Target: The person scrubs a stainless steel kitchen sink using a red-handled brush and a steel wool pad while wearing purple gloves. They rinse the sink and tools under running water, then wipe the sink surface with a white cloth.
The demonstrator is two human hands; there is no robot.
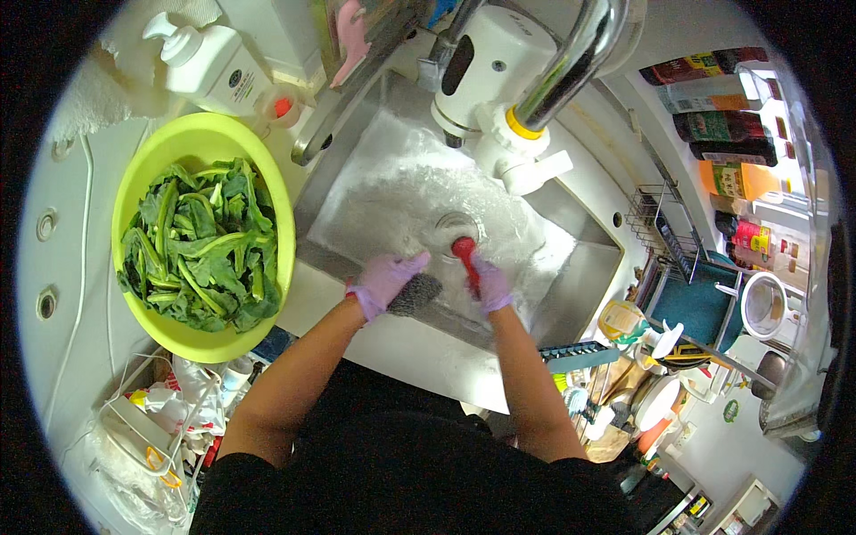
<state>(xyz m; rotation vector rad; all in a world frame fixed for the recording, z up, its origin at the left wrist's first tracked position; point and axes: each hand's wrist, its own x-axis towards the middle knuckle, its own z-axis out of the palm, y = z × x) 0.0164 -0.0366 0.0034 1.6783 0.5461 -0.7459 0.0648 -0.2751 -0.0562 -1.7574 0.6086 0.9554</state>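
My left hand [386,281], in a thin purple glove, holds a dark grey mesh-textured thing [416,295] at the near side of the stainless steel sink [568,287]. A small red part shows beside that wrist; whether it belongs to the same thing I cannot tell. My right hand [492,286], also gloved, is blurred and grips a red-handled tool [466,257]. The tool's rounded red end lies just in front of the round drain [456,226]. Shiny water covers the sink floor around both hands.
A white tap unit [495,67] with a chrome spout [568,60] overhangs the sink. Left stands a lime-green basin [200,344] of leafy greens [200,247], beside a white pump bottle [221,73]. Right are a spray bottle [628,324], a dish rack [695,301] and several sauce bottles [725,130].
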